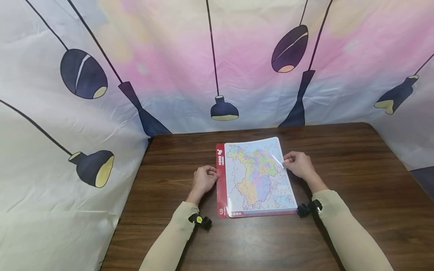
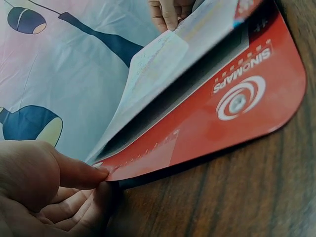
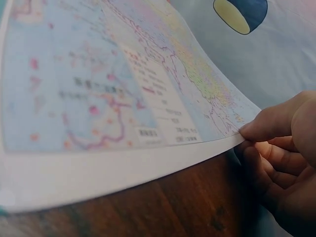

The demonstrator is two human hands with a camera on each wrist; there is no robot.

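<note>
Left hand (image 1: 204, 179) pinches the red folder (image 1: 222, 180) (right hand (image 1: 299, 164) pinches the map sheet (image 1: 257, 173)).

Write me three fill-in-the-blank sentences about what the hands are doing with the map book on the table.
1. The right hand lifts the edge of a sheet printed with a colourful ____.
2. The left hand pinches the edge of the book's ____ cover.
3. The map book lies on a dark ____ table.

Missing words: map; red; wooden
</note>
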